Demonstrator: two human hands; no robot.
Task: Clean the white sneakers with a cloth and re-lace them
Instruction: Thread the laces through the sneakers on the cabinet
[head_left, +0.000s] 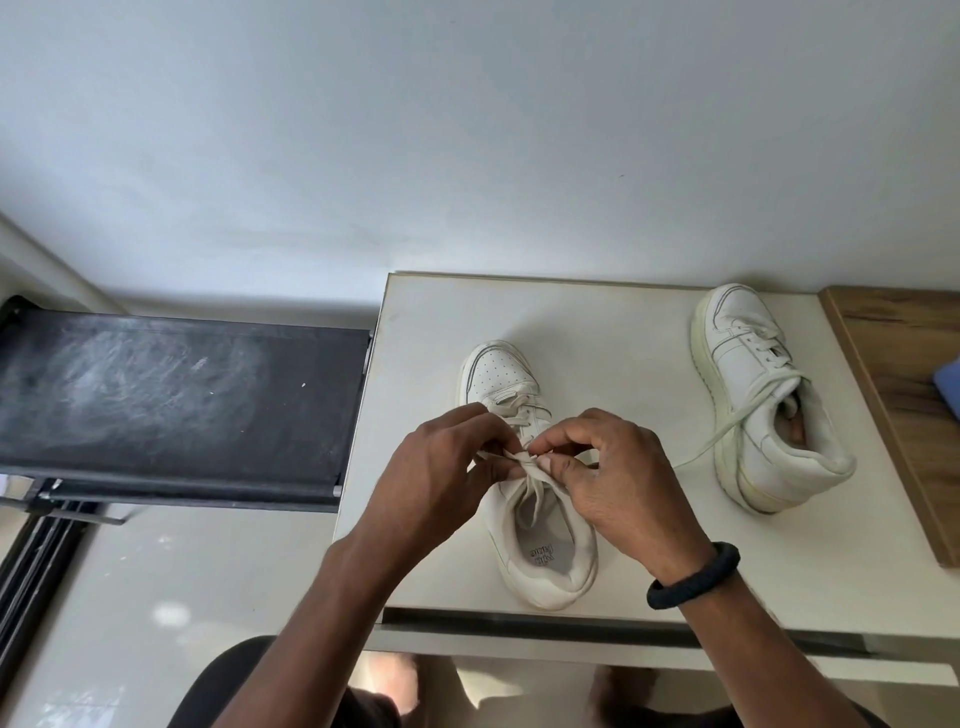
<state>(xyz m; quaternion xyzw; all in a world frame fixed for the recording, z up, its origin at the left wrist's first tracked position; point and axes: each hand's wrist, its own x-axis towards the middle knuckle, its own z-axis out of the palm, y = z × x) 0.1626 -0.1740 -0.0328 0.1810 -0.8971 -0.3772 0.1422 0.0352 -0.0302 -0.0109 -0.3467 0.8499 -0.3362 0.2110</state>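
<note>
At the left of the frame a dark panel (171, 395) sits beside the white table (613, 322), well apart from the work. In the centre, the left hand (441, 467) comes in from the lower left with its wrist raised. Its thumb and fingers are curled and pinch the lace (521, 459) from the left side.

The lace is bunched at the top of the throat of the near sneaker (550, 584), right at the tips of both hands, so neither hand is nearer. The near sneaker stands upright on the table. Its long axis runs up the frame, with the toe at the upper centre and the heel towards the lower edge. 2 strands hang from the bunch into the shoe's opening.

The right hand (618, 483) mirrors the left from the lower right, with a black band (693, 577) on its wrist. Its fingers are curled and its thumb and forefinger nip the same bunch. The knot looks half made, so the next pull probably runs left and right, across the shoe's axis.

Further right the second sneaker (763, 395) lies apart, seemingly tipped, toe to the upper right. Its untied lace (727, 426) trails onto the table. At the right edge of the frame is a wooden board (893, 353) with a blue thing (948, 384) on it, possibly the cloth
</note>
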